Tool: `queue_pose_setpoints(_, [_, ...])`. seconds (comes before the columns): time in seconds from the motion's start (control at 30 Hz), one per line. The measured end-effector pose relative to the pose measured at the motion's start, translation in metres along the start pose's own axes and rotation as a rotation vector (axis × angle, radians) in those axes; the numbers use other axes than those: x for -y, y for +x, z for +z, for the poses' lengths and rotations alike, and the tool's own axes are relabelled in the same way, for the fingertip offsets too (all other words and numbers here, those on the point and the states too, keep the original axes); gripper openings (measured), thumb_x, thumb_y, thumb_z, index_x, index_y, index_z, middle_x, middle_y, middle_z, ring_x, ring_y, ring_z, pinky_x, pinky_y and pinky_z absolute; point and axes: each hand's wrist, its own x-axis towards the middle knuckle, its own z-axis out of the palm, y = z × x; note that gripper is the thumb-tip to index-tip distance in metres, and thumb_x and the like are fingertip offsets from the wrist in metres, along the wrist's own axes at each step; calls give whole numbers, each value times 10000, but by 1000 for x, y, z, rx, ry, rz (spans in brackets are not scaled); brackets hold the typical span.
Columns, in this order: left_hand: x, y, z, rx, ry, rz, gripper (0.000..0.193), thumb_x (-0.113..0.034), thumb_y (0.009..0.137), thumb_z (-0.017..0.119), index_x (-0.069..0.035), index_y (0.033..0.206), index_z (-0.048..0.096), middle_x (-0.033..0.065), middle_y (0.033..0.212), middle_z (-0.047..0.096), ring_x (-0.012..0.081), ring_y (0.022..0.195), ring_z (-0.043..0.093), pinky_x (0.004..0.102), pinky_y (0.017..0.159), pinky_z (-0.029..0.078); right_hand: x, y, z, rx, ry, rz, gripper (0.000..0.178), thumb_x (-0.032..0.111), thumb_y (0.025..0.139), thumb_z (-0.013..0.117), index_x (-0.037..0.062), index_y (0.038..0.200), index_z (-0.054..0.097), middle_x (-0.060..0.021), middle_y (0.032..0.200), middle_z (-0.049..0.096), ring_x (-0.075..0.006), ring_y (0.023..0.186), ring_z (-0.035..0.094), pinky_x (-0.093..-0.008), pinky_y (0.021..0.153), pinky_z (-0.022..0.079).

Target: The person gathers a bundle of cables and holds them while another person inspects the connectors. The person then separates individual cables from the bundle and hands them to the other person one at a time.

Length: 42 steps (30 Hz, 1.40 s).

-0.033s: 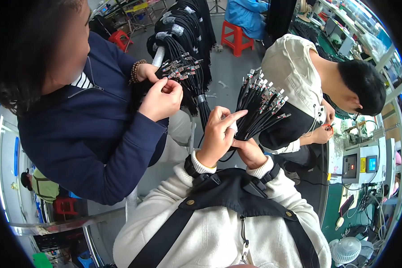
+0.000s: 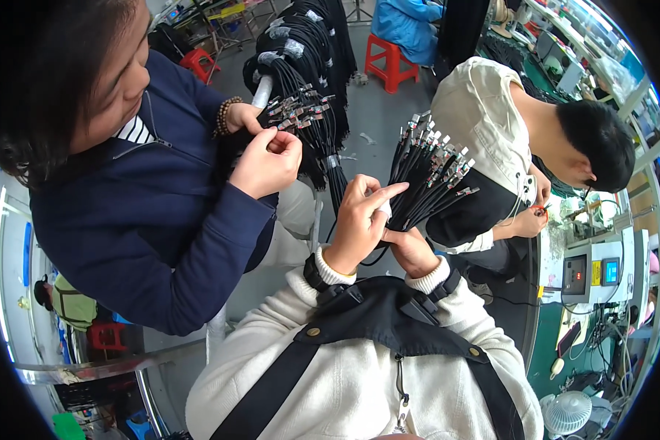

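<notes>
A bundle of black cables [image 2: 419,194] fans upward in front of me, with several silver metal connectors [image 2: 440,155] at its upper ends. My right hand [image 2: 412,251] is closed round the bundle's lower part, thumb across it. On the bundle's left side is my left hand [image 2: 359,224], its index finger stretched over the cables and the other fingers bent against the lower part. A small white piece [image 2: 385,210] shows between that hand and the cables; I cannot tell what it is. The bundle's lower end is mostly hidden by my hands.
At left, a person in a navy jacket [image 2: 198,242] handles connectors of other black cables [image 2: 301,110] hung over a rail [image 2: 262,92]. Close on the right, another person [image 2: 484,110] bends over a green bench [image 2: 550,330] with a control box [image 2: 592,271]. A red stool [image 2: 392,64] stands beyond.
</notes>
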Motion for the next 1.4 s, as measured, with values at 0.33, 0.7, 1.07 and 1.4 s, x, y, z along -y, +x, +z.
queue_pose_setpoints(0.33, [38,1,-8,-178,-59,-232,442,40,732,455,-88,1146,541,111,833,461,258,767,476,343,706,411,1,1,-1,-34,8,-5,247,53,769,620,11,1004,557,-54,941,595,-168,952,534,-298,861,389])
queue_pose_setpoints(0.7, [146,-30,11,-12,540,-385,492,22,752,482,-168,1204,502,121,852,454,295,778,507,381,673,432,5,-7,-12,-38,-37,18,176,139,787,616,10,901,579,-79,862,604,-177,887,529,-288,853,347])
queue_pose_setpoints(1.07, [155,-41,17,17,561,-453,499,19,756,458,-172,1216,492,129,829,447,306,753,499,384,657,430,4,-1,-14,-55,-29,5,159,126,782,631,3,882,621,-53,857,631,-148,843,553,-274,804,395])
queue_pose_setpoints(1.4, [154,-44,15,32,573,-465,495,15,755,464,-176,1211,500,130,810,444,307,759,498,390,647,432,4,-1,-12,-63,-36,19,159,124,781,627,6,885,609,-63,858,623,-160,854,545,-280,819,380])
